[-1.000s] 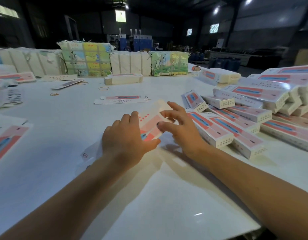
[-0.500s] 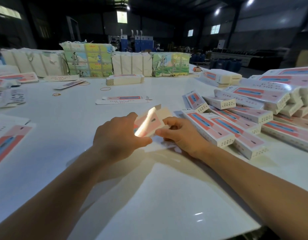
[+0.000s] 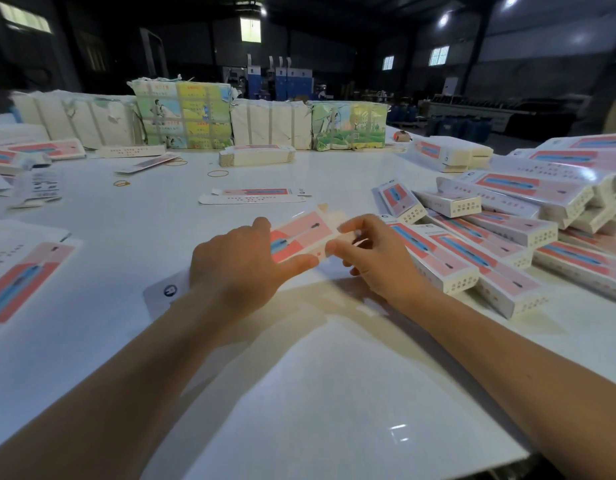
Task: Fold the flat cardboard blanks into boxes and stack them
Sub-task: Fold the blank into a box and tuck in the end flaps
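Since the earlier frame the carton blank [image 3: 301,237] has swung from a steep tilt to a shallower one, printed face up, and the right hand [image 3: 375,258] has shifted to its far end. The left hand [image 3: 237,268] grips the blank's near half, thumb along the lower edge and fingers over the top; the right hand pinches the end flap between thumb and fingertips. The blank is held just above the bench [image 3: 299,393], in front of the person.

Progress, as judged: many folded boxes [image 3: 490,244] lie heaped at the right, loosely piled rather than squarely stacked. This blank is only partly formed; its end flaps appear untucked. A single flat blank [image 3: 254,196] lies beyond the hands, more flat blanks [image 3: 26,282] lie at the left, and wrapped bundles [image 3: 182,116] line the far side.

Open bench lies near and left of the hands; the heap crowds the right hand closely.
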